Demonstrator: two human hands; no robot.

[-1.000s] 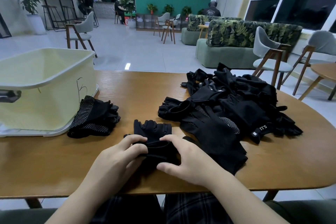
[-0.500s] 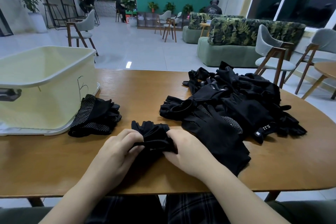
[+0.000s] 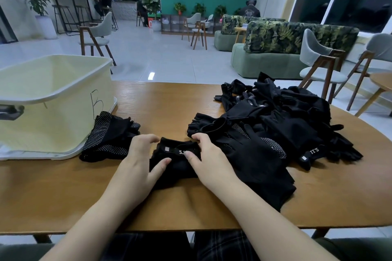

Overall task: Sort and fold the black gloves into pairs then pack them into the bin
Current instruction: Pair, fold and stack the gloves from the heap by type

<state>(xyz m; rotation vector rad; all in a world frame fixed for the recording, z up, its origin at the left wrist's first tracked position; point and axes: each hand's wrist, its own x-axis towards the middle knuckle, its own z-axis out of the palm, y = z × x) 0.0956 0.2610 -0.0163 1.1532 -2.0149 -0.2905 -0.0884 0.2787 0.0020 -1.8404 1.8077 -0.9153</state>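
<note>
The wooden table [image 3: 165,99] carries everything, and on its left end stands the pale yellow bin [image 3: 53,116], open-topped and marked with a handwritten letter on its near wall. To the right sprawls the heap of unsorted black gloves [image 3: 282,121], several showing dotted palms and white-lettered wrist tabs, its nearest glove lying just beside the person's right forearm. Against the foot of the bin rests a folded pair [image 3: 110,140] with dotted fabric facing out, apparently finished but not yet packed. Smallest and nearest is the folded glove bundle [image 3: 176,161] in the middle of the table's front edge, its labelled wrist strap turned up. The left hand [image 3: 140,163] holds the bundle's left side, thumb pressed on top and fingers curled round the far edge; the right hand [image 3: 205,159] grips the right side in the same way, thumb on the strap and fingers hooked over the back. The step in hand looks like closing the fold. To do it well, both thumbs should keep the layers flat while the fingers draw the cuff snug, so the two gloves stay aligned and do not spring open. The bundle should be squared before lifting, then carried left to the bin with the waiting pair.
</note>
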